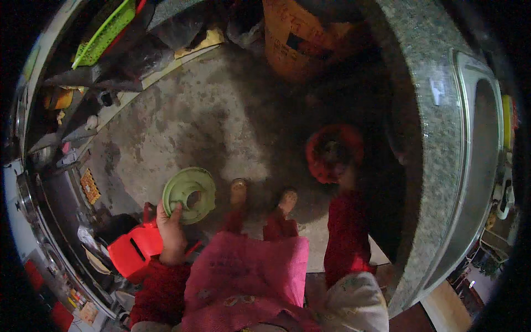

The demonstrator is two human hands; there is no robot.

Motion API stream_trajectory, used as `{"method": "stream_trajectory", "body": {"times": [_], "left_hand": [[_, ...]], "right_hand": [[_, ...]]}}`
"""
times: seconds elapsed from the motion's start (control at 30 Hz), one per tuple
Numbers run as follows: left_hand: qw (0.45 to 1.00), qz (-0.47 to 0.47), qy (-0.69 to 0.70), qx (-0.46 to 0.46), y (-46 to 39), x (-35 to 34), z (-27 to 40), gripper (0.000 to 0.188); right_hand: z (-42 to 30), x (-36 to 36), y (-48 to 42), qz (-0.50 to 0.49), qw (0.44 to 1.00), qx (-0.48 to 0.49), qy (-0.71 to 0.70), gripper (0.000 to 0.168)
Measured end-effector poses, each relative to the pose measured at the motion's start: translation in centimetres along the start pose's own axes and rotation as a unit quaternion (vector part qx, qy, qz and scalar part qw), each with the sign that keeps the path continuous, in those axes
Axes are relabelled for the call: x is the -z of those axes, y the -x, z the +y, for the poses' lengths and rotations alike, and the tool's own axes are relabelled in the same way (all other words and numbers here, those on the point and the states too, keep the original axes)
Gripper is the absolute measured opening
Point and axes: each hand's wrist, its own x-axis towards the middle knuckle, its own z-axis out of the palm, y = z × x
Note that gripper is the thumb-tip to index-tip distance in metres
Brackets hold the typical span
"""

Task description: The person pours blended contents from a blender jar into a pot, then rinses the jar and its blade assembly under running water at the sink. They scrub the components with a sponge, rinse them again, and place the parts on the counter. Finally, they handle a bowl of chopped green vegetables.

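My left hand (171,224) grips the edge of a round green plastic lid-like piece (203,176) with stepped rings and a hole in its middle. It is held above the concrete floor, left of my feet. My right hand (347,177) is dim and blurred at the near right rim of a round red container (314,159), perhaps a basin or bucket. Shadow hides my right fingers, so their grip cannot be made out. Something pale shows inside the red container, too dark to name.
A red plastic stool (135,249) stands beside my left forearm. To the right runs a speckled stone counter (433,137) with a metal sink (483,166). An orange-brown bin or sack (290,45) stands ahead. A green perforated basket (105,33) is at upper left, above a low ledge (178,62).
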Motion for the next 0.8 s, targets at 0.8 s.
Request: {"method": "stream_trajectory", "body": {"times": [0.8], "left_hand": [[0.951, -0.186, 0.193, -0.154, 11.4, -9.0, 27.4, 0.034]], "right_hand": [[-34.2, -22.7, 30.1, -0.093, 0.585, 0.448, 0.67, 0.018]]}}
